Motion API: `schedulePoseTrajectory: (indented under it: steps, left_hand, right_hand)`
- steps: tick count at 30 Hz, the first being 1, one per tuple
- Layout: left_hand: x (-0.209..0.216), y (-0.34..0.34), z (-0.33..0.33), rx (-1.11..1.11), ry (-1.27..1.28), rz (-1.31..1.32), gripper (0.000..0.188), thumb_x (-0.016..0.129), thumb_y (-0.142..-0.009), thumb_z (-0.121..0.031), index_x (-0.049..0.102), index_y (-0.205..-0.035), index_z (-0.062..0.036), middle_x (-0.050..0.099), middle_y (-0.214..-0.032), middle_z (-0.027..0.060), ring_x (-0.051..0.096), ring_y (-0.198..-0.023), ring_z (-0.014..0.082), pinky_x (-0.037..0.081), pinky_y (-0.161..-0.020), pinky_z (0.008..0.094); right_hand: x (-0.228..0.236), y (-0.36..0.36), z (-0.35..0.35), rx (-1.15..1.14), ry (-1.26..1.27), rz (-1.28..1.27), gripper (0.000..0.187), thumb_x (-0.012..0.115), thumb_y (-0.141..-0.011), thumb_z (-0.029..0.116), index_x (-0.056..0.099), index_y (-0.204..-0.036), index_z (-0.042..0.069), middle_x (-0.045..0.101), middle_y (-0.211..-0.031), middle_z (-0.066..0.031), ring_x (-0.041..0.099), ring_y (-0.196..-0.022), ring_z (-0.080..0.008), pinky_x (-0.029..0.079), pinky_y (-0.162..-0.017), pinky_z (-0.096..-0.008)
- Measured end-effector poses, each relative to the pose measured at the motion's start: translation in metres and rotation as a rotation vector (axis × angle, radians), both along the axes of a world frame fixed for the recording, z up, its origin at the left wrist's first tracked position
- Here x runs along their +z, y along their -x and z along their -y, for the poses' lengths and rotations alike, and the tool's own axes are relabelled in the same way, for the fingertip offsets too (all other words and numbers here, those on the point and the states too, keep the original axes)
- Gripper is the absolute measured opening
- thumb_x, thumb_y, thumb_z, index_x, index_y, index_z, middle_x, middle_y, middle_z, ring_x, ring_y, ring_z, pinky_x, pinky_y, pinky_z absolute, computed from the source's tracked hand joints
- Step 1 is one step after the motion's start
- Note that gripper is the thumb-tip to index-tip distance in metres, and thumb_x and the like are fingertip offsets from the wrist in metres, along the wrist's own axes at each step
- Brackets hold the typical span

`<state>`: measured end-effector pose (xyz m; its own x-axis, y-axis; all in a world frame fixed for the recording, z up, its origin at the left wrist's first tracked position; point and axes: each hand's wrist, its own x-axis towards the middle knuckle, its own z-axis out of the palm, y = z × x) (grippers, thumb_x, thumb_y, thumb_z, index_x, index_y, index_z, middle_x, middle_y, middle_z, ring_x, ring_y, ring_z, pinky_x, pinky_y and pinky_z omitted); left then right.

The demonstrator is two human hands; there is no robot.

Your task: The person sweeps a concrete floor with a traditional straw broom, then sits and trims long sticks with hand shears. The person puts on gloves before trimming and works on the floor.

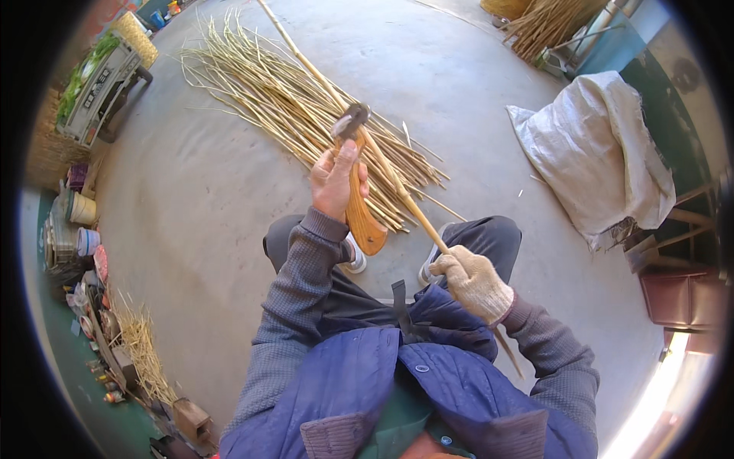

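My bare left hand (335, 180) is closed around the curved, orange-brown wooden handle of a small hand tool (365, 222) with a dark metal head. That head lies against or just over a long pale stick (394, 180); I cannot tell if they touch. The stick slants from the far left, between my knees, to past my right side. My right hand (472, 283), in a cream knitted glove, is wrapped round its near part. Beneath the tool and stick, a spread pile of long thin sticks (267, 96) lies on the floor.
A white woven sack (592, 157) slumps on the right, near a dark red padded seat (680, 298). Brown rods (547, 30) stand at the far right. Along the left wall are a small vehicle (95, 92), tubs (82, 208) and straw-coloured scraps (141, 352). Grey concrete floor (183, 268) surrounds me.
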<state>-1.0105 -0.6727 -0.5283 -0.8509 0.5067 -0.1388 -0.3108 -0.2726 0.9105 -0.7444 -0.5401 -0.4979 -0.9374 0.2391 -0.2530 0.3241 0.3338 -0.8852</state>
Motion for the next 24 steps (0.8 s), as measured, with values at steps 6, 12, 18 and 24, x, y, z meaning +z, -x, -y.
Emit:
schedulePoseTrajectory:
  steps: [6,12,18,24]
  left_hand:
    - [-0.011,0.008,0.004,-0.087,-0.078,0.126,0.031,0.06,-0.103,-0.036,0.056,-0.109,-0.0053,0.055,-0.07,0.0019,0.055,-0.054,0.0115,0.047,-0.047,0.0228]
    - [-0.021,-0.051,-0.009,-0.149,0.019,0.101,0.032,0.062,-0.102,-0.034,0.056,-0.105,-0.0031,0.055,-0.069,0.0031,0.054,-0.051,0.0128,0.046,-0.045,0.0249]
    - [-0.027,0.058,0.035,0.173,0.111,0.059,0.025,0.069,-0.097,-0.031,0.061,-0.099,-0.0074,0.056,-0.069,0.0017,0.052,-0.051,0.0091,0.044,-0.045,0.0238]
    - [-0.02,0.133,0.08,0.185,0.093,-0.01,0.029,0.066,-0.1,-0.033,0.061,-0.101,-0.0049,0.053,-0.067,-0.0013,0.051,-0.052,0.0094,0.044,-0.045,0.0229]
  right_hand:
    - [0.025,0.003,-0.013,-0.056,0.297,0.215,0.029,0.048,-0.106,0.025,0.066,-0.104,0.002,0.059,-0.076,-0.0044,0.056,-0.058,-0.012,0.049,-0.057,-0.0275]
    - [0.021,0.068,-0.012,-0.077,0.413,0.152,0.03,0.049,-0.105,0.029,0.065,-0.102,0.004,0.054,-0.065,-0.0014,0.051,-0.051,-0.0097,0.046,-0.049,-0.027]
    - [-0.016,0.005,0.019,0.07,0.189,0.057,0.03,0.046,-0.107,0.025,0.066,-0.102,0.003,0.061,-0.071,-0.0058,0.059,-0.057,-0.0167,0.051,-0.057,-0.0312]
    - [0.003,-0.087,-0.006,0.004,0.119,0.5,0.034,0.051,-0.106,0.033,0.066,-0.112,0.003,0.065,-0.076,-0.0068,0.065,-0.065,-0.0163,0.055,-0.064,-0.0312]
